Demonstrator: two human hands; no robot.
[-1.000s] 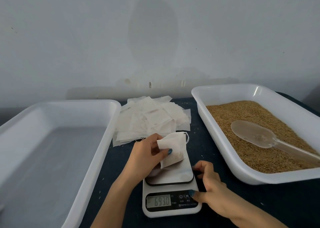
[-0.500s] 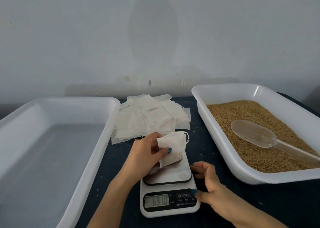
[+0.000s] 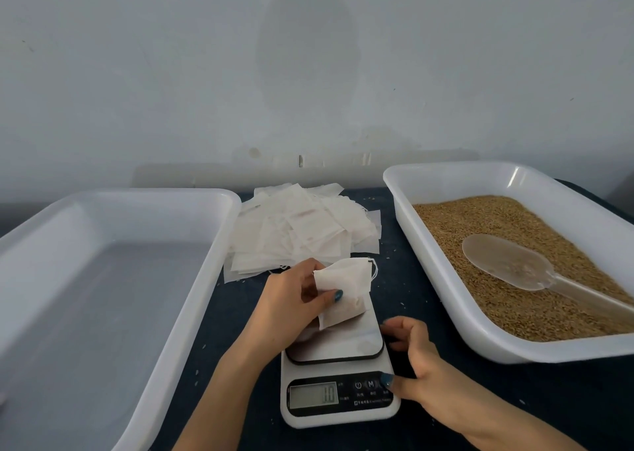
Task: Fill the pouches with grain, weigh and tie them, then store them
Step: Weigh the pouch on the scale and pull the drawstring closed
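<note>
Left hand (image 3: 291, 299) pinches a limp white pouch (image 3: 346, 289) over the scale platform (image 3: 343, 344); contact unclear. Right hand (image 3: 422, 371) grasps nothing, thumb on the button panel (image 3: 367, 390), fingers loosely curled. Advised: keep pouch and wrist off the platform until the display (image 3: 313, 395) settles at zero

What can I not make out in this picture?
Head view only.
Scale display: digits faint, too small to read surely.
Pouch contents: hidden by its cloth and the left hand.
Spoon handle end: cut off by the right edge.
Left tray: cut off by the left edge.
</note>
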